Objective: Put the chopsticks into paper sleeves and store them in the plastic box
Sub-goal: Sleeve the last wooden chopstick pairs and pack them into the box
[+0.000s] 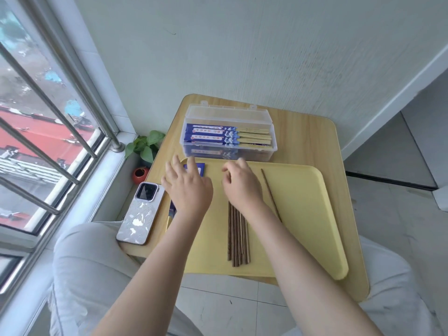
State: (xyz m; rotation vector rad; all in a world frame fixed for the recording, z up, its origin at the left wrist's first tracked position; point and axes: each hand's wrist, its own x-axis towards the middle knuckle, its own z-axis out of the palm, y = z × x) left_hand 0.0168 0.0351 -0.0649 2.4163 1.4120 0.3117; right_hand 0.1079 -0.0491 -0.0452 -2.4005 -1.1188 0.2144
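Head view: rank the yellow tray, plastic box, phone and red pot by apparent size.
1. yellow tray
2. plastic box
3. phone, though it lies nearer the camera
4. red pot, partly hidden

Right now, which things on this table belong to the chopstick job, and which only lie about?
For the job:
dark chopsticks
single chopstick
blue paper sleeves
plastic box holding sleeved pairs
yellow tray
left hand, right hand

Lying about:
phone
potted plant

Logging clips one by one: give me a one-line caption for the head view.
Both hands hover over a yellow tray of bare chopsticks, sleeved pairs in the open plastic box.
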